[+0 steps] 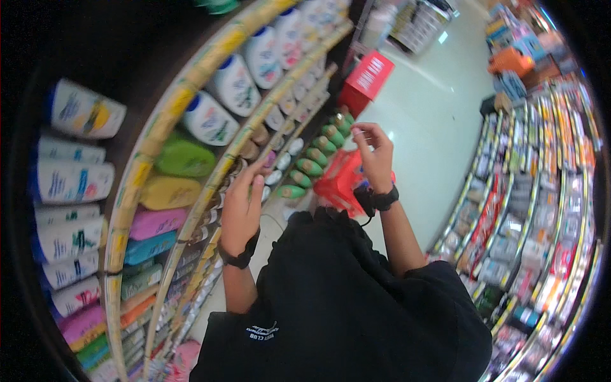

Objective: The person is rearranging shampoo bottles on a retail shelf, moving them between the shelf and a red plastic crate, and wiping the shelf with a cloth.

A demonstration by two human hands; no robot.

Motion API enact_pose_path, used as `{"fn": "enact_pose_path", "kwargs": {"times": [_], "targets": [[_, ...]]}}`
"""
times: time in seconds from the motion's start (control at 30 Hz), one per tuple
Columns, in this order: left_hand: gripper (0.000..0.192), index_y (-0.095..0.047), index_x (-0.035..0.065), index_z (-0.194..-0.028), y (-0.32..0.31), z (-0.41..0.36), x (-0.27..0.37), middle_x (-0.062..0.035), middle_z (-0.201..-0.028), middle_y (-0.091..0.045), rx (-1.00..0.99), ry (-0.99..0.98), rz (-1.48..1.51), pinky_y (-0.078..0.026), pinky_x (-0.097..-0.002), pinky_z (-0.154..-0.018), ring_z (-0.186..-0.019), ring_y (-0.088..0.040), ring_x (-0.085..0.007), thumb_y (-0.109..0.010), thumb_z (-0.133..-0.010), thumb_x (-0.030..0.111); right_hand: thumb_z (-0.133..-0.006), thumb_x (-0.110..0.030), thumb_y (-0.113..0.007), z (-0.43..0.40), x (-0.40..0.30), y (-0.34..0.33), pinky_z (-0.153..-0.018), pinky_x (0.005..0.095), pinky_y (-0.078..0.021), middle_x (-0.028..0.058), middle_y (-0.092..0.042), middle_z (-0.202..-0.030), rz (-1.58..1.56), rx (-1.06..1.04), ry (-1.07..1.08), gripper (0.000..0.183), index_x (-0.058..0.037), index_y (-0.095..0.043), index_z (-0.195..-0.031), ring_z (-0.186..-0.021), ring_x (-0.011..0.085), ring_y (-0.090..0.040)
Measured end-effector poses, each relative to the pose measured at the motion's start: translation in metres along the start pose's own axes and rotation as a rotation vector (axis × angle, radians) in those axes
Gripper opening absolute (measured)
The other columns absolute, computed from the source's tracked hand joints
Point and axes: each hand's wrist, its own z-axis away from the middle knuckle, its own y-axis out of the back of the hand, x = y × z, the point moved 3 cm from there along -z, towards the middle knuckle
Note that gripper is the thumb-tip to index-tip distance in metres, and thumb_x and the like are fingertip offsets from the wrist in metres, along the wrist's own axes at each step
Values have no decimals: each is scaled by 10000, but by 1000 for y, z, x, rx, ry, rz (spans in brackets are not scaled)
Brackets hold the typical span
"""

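My left hand [242,210] reaches towards the shelves on the left, its fingers extended and its thumb apart, with nothing seen in it. Its fingertips are in front of a row of small bottles and caps; whether they touch any is unclear. My right hand [377,155] hovers in front of a row of green bottles [309,167] low on the same unit. Its fingers are loosely bent, and no object shows between them. Below that hand a red plastic basket [334,184] stands on the floor, partly covered by the hand and wrist. Both wrists wear black bands.
White bottles with blue caps [210,119] and coloured bottles [172,193] line the left shelves, fronted by yellow price rails [138,174]. A red box [367,79] with white writing stands beyond the green bottles. Across the pale floor [429,143], another shelf unit [525,229] holds many packaged goods.
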Motion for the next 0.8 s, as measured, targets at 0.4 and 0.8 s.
{"fn": "enact_pose_path", "kwargs": {"times": [0.4,0.8], "targets": [[313,-581,20,-1184,-200,57,-124,-184,-1090,-641,-812,169,-98,-483,-410,-862,-1004,-616,-348,-514,-948,215,-864,-162,-670,85,168,119,-703,320,-525,123,-689,-931,326,23,-398,245,-6,-639,-1049,-757,206,-661],[345,-589,-9,-1166,-305,57,-145,-203,-1009,-679,-826,410,117,-504,-366,-823,-928,-666,-297,-557,-949,258,-776,-90,-671,146,325,89,-848,442,-501,172,-620,-1080,500,-276,-532,391,-21,-562,-1145,-1011,365,-605]]}}
